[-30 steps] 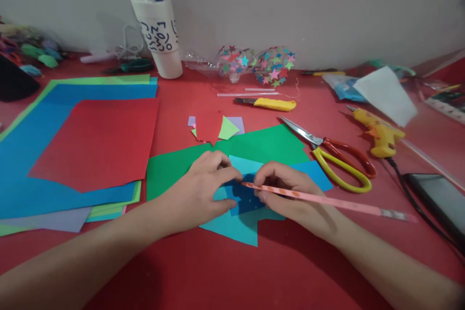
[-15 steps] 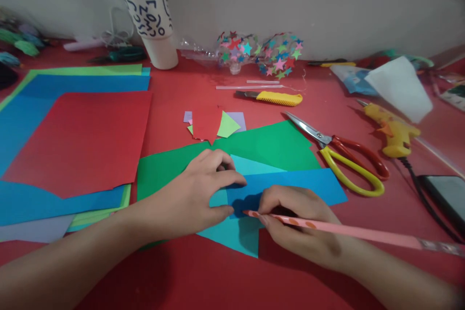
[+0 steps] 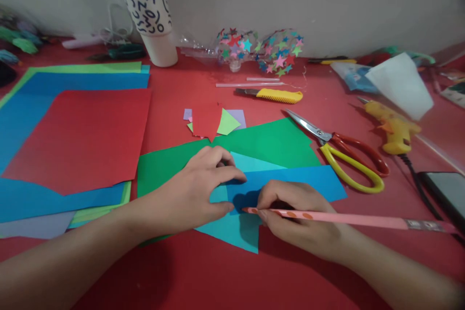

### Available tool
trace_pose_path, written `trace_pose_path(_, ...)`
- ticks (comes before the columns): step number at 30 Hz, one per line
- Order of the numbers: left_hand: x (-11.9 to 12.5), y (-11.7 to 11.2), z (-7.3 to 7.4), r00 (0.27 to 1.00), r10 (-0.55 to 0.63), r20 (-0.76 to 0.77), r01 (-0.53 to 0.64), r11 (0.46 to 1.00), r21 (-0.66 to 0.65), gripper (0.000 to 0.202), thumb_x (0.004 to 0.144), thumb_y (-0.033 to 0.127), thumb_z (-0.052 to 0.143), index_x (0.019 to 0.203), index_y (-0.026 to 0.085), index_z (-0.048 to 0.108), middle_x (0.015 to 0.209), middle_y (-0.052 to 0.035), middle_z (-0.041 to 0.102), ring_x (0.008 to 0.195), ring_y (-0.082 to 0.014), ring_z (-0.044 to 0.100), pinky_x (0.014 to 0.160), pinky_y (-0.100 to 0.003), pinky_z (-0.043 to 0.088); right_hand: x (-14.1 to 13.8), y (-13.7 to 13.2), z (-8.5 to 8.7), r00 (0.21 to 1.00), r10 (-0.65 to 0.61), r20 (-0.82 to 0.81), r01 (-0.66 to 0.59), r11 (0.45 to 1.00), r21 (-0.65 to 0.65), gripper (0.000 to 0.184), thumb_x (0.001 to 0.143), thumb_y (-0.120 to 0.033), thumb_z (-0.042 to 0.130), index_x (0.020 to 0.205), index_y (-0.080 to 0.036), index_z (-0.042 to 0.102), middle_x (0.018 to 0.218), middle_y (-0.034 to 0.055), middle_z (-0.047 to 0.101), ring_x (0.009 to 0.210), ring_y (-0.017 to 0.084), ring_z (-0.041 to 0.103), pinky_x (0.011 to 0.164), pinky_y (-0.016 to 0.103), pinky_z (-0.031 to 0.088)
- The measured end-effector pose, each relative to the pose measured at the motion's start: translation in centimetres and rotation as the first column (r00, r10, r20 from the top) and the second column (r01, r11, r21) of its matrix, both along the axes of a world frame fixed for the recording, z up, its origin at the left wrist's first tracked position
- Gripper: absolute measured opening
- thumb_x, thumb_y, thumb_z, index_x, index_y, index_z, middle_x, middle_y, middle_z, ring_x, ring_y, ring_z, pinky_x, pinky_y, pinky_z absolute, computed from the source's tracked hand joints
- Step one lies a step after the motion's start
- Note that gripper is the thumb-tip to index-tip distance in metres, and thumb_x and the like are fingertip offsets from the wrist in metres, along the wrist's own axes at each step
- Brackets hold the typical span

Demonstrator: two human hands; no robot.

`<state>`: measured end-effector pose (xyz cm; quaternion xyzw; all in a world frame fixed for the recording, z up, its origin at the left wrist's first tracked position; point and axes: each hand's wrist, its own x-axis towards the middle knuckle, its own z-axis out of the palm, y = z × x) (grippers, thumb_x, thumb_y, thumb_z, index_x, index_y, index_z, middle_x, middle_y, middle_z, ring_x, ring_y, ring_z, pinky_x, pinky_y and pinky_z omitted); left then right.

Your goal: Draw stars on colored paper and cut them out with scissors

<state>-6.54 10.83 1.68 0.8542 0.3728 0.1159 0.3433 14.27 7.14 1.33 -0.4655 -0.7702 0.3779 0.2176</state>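
Note:
My left hand (image 3: 203, 191) presses down on a blue paper piece (image 3: 308, 181), thumb and fingers pinched round something small that I cannot make out. My right hand (image 3: 294, 215) grips a long pink pencil (image 3: 348, 218) with orange dots, its tip on the blue paper between my two hands. Under the blue piece lie a turquoise sheet (image 3: 232, 230) and a green sheet (image 3: 269, 143) on the red table (image 3: 218, 276).
Red-and-yellow scissors (image 3: 341, 152) lie right of the green sheet, with a yellow glue gun (image 3: 392, 128) and a dark phone (image 3: 446, 193) further right. A yellow utility knife (image 3: 272, 95), paper scraps (image 3: 214, 123), star decorations (image 3: 259, 53) and a white tumbler (image 3: 147, 9) are behind. Stacked coloured sheets (image 3: 72, 135) fill the left.
The blue paper slid out to the right and lies flatter. My right hand with the pencil moved down toward the near edge of the blue piece. The view shifted slightly.

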Motion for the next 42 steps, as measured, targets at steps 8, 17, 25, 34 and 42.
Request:
trace_pose_path(8,-0.01,-0.01,-0.11,1.000,0.000,0.005,0.000,1.000,0.004,0.037,0.074,0.018,0.060,0.110,0.027,0.058,0.108,-0.0012,0.046,0.105,-0.0165,0.042,0.092,-0.031,0.037,-0.39,0.12,-0.11,0.995,-0.097,0.018,0.097,0.995,-0.013,0.016,0.076,-0.016,0.047,0.061,-0.021,0.051,0.056,-0.0035,0.060,0.050,0.010,0.054,0.044,0.019,0.035)
trace_pose_path(17,-0.02,-0.19,0.18,1.000,-0.001,0.008,0.001,1.000,0.009,0.037,0.074,0.018,0.059,0.109,0.027,0.058,0.108,-0.0022,0.046,0.104,-0.0183,0.043,0.092,-0.034,0.038,-0.39,0.15,0.25,0.994,-0.104,0.017,0.104,0.994,-0.026,0.015,0.076,-0.016,0.048,0.062,-0.021,0.050,0.056,-0.0037,0.058,0.048,0.010,0.050,0.043,0.018,0.034)
trace_pose_path(25,-0.10,-0.14,0.10,1.000,-0.002,0.007,0.002,1.000,0.007,0.038,0.073,0.017,0.059,0.110,0.027,0.058,0.108,-0.0028,0.046,0.105,-0.0181,0.043,0.091,-0.033,0.038,-0.53,-0.01,0.16,0.991,-0.124,0.057,0.124,0.992,0.007,0.016,0.073,-0.015,0.046,0.058,-0.021,0.045,0.051,-0.0034,0.055,0.046,0.010,0.047,0.041,0.018,0.032)
trace_pose_path(34,-0.04,-0.12,0.09,1.000,0.000,0.003,0.000,1.000,0.012,0.037,0.073,0.018,0.059,0.109,0.026,0.058,0.108,-0.0026,0.046,0.104,-0.0181,0.043,0.091,-0.033,0.038,-0.51,0.01,0.22,0.991,-0.097,0.088,0.094,0.995,0.037,0.015,0.068,-0.012,0.042,0.056,-0.021,0.041,0.050,-0.0034,0.052,0.045,0.009,0.044,0.040,0.019,0.029)
trace_pose_path(42,-0.01,-0.09,0.08,1.000,-0.005,-0.007,0.005,1.000,0.012,0.037,0.074,0.019,0.059,0.110,0.026,0.057,0.108,-0.0026,0.046,0.105,-0.0183,0.043,0.091,-0.033,0.038,-0.28,-0.36,-0.26,0.994,-0.071,0.082,0.064,0.994,0.083,0.018,0.071,-0.010,0.045,0.058,-0.021,0.039,0.050,-0.0041,0.049,0.046,0.010,0.043,0.042,0.019,0.029)
